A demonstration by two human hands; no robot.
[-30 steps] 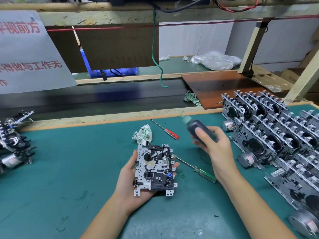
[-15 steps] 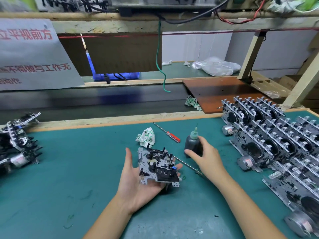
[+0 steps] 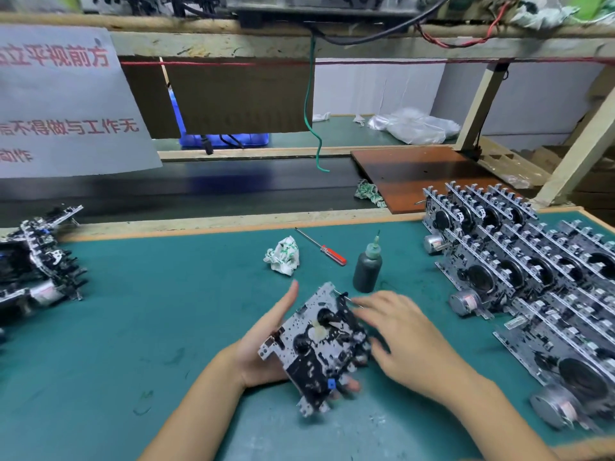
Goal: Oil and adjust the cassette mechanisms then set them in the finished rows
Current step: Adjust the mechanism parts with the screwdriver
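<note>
Since half second ago, right hand (image 3: pixel 399 331) let go of oil bottle (image 3: pixel 367 269), came to cassette mechanism (image 3: pixel 321 347); its fingers loose, blurred. Mechanism lay tilted in left hand (image 3: pixel 266 347), fingers curled under. Looked stiff, light, many small parts; best held by plate edges. Finished rows (image 3: pixel 532 271) stood to right.

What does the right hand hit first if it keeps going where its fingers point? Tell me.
The right hand points left, fingers at the mechanism in the left hand; it likely meets that first, though motion blur hides whether they touch.
</note>
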